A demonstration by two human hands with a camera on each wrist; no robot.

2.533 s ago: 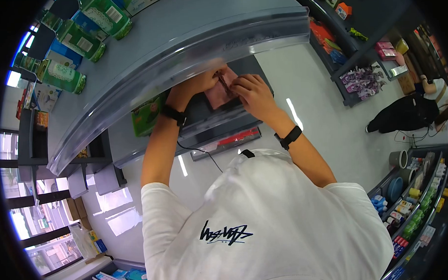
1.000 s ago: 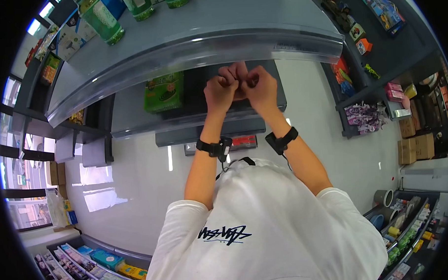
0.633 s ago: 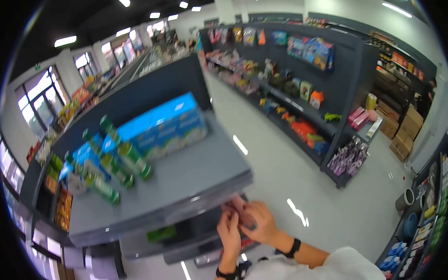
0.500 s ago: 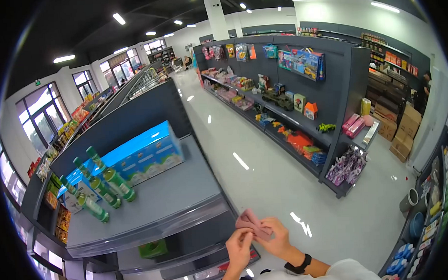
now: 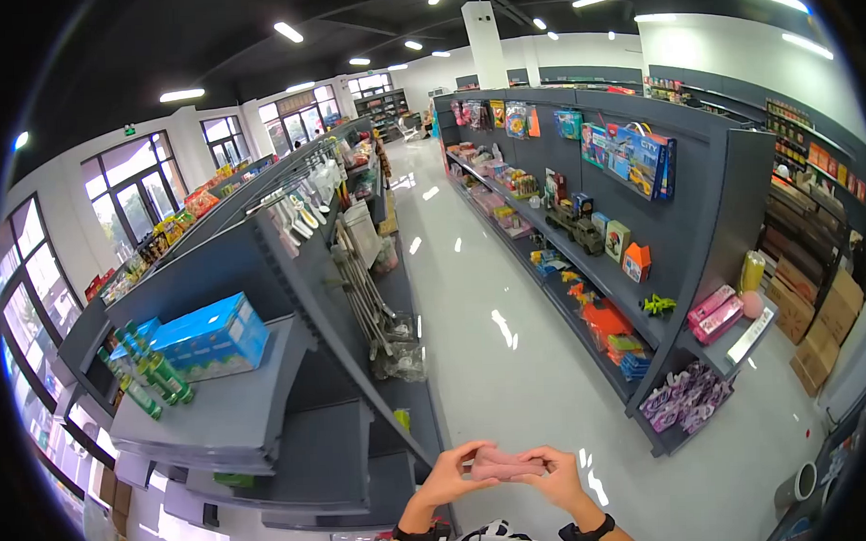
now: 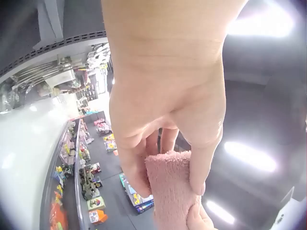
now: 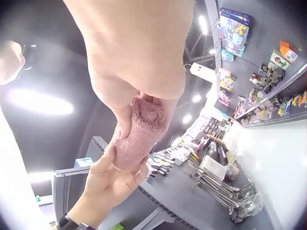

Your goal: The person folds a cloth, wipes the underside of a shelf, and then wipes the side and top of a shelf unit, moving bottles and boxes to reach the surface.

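Observation:
A rolled pink fluffy cloth (image 5: 505,464) is held level in front of the person, low in the head view. My left hand (image 5: 456,472) pinches its left end and my right hand (image 5: 557,476) pinches its right end. In the left wrist view the left hand (image 6: 165,165) has thumb and fingers curled round the pink cloth (image 6: 170,191). In the right wrist view the right hand (image 7: 141,110) grips one end of the cloth (image 7: 136,136), with the other hand holding the far end.
A grey shelf unit (image 5: 266,391) stands at the left with green bottles (image 5: 146,376) and blue boxes (image 5: 211,335). A long aisle of glossy floor (image 5: 513,363) runs ahead. Toy shelves (image 5: 623,245) line the right side, with cardboard boxes (image 5: 822,338) beyond.
The head has lifted from the shelf to the aisle. Both hands have drawn the pink cloth away from the shelf and now hold it stretched level between them.

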